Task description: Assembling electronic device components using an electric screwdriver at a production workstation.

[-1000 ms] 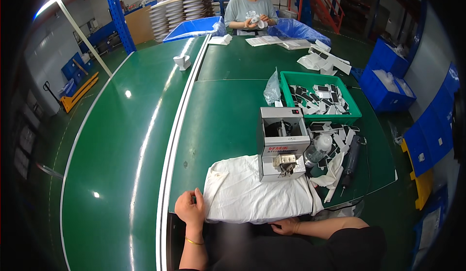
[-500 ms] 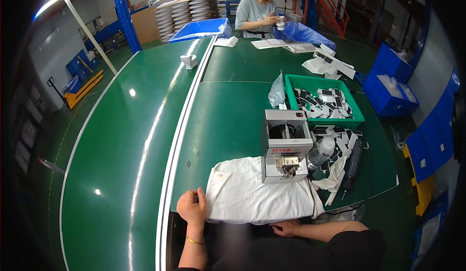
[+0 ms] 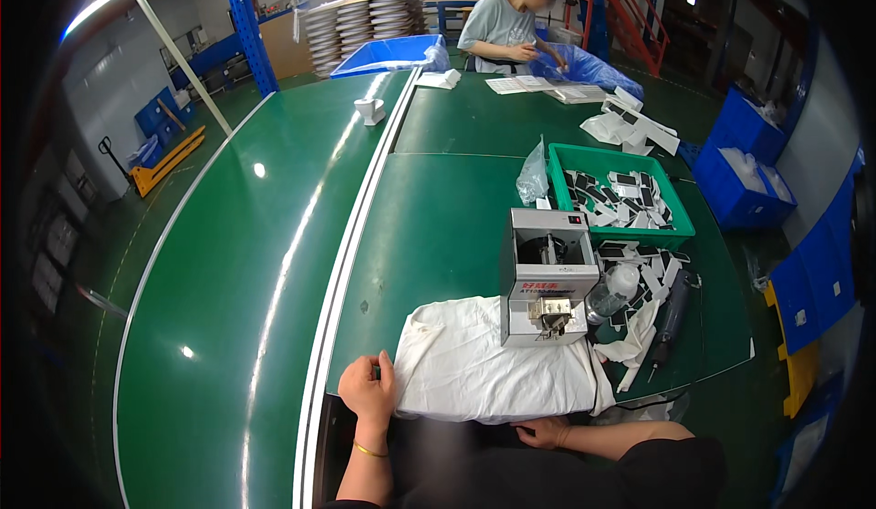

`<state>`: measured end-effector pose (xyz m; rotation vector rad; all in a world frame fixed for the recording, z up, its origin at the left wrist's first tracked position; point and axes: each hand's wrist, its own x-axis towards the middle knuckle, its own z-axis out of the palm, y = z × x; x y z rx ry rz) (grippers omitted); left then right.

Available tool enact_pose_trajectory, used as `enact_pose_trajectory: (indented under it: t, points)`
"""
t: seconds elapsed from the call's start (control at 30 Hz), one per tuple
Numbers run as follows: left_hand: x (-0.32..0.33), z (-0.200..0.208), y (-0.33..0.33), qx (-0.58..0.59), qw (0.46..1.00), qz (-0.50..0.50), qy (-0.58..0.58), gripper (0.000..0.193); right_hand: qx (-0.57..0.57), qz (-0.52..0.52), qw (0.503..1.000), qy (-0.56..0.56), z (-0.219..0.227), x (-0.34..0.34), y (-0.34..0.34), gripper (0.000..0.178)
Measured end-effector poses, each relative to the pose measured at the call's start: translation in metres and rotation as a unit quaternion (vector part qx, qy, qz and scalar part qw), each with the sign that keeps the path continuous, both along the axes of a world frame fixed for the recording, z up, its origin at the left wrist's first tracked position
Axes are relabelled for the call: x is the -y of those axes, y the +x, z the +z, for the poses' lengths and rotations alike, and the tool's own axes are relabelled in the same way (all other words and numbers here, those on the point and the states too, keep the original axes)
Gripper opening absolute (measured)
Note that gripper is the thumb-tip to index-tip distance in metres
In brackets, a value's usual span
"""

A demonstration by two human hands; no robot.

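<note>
My left hand (image 3: 367, 388) rests at the table's front edge, beside the left edge of a white cloth (image 3: 493, 372). Its fingers are curled in with the thumb up, and nothing shows in them. My right hand (image 3: 543, 431) lies just below the cloth's near edge against my dark clothing. Its thumb and fingers look slightly apart, fingertips partly hidden, with nothing visible in it. A grey metal bench machine (image 3: 549, 276) with a red switch stands on the cloth's far right part, beyond both hands. A clear bottle (image 3: 613, 292) touches its right side.
Right of the machine lie a dark powered screwdriver (image 3: 673, 313), a crumpled white cloth (image 3: 630, 340) and loose black-and-white pieces. A green crate (image 3: 570, 153) holds more. A small white toilet-shaped piece (image 3: 370, 111) stands left of the white strip (image 3: 356, 226). A co-worker (image 3: 500, 27) stands at the far end.
My hands keep their poses; the view has shifted slightly. The co-worker's hands have come down and apart, and the white piece held there no longer shows. A person behind now has a white round thing.
</note>
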<state>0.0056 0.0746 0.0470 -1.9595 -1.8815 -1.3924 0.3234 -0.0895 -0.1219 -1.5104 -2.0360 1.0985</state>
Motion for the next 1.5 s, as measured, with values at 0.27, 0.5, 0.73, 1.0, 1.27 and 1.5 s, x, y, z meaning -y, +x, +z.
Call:
enact_pose_trajectory:
  t: [0.27,0.5,0.73,1.0,1.27,1.5]
  points:
    - [0.0,-0.003,0.001,0.005,1.0,-0.001,-0.015,0.026,0.02,-0.002,0.999,-0.026,0.001,0.001,0.0,0.028]
    - [-0.001,0.0,0.002,0.011,1.0,-0.004,-0.005,0.025,0.012,-0.006,1.0,-0.018,0.005,0.0,-0.001,0.032]
    - [0.0,-0.005,0.001,0.006,1.0,0.004,-0.014,0.024,0.032,-0.005,0.999,-0.04,0.011,-0.002,-0.002,0.034]
    - [0.0,-0.005,0.002,0.002,1.0,0.002,-0.027,0.025,0.042,0.001,0.997,-0.058,0.026,-0.005,-0.003,0.038]
    - [0.001,-0.003,0.002,-0.005,1.0,-0.006,-0.029,0.027,0.029,-0.001,0.998,-0.052,0.023,-0.005,-0.005,0.037]
    - [0.0,-0.004,0.003,0.0,0.999,0.0,-0.041,0.029,0.02,-0.003,0.998,-0.058,0.023,-0.005,-0.005,0.037]
